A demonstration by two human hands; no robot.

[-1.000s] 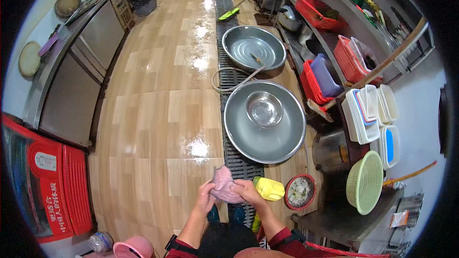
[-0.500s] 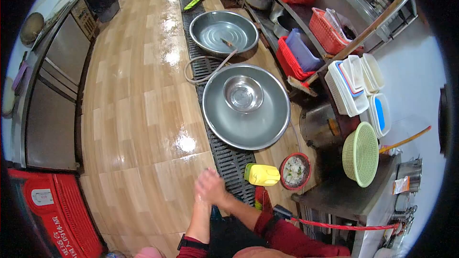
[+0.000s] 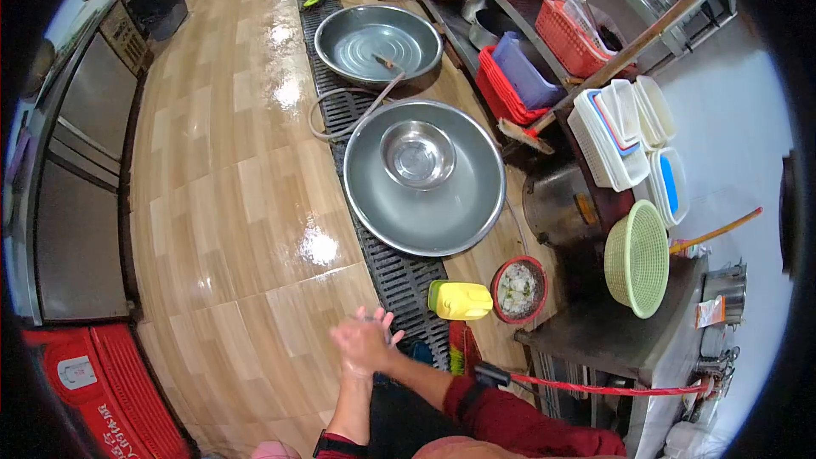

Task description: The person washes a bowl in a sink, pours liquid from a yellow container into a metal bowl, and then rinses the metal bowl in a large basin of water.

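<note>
My right hand (image 3: 359, 347) lies across my left hand (image 3: 387, 325), palm against palm or nearly so, over the tiled floor. The fingers of my left hand show past it, stretched out and apart. My right fingers look flat and slightly blurred, pointing left. No object shows between the hands. Right of them a yellow plastic jug (image 3: 463, 300) stands beside the floor drain, next to a red basket (image 3: 495, 295) with pale white bits in it. Beyond lies a large metal basin (image 3: 442, 225) with a smaller steel bowl (image 3: 417, 155) inside.
A second metal basin (image 3: 340, 55) with a hose (image 3: 316, 115) stands farther along the drain grate (image 3: 395, 280). Shelves with red baskets (image 3: 501, 98) and a broom line the right. A green colander (image 3: 637, 259) sits on a counter. A red crate (image 3: 110, 391) is at lower left.
My hands have gone from clasped to more spread, with the left fingers now apart. The view has shifted slightly, so the basins appear higher and farther left.
</note>
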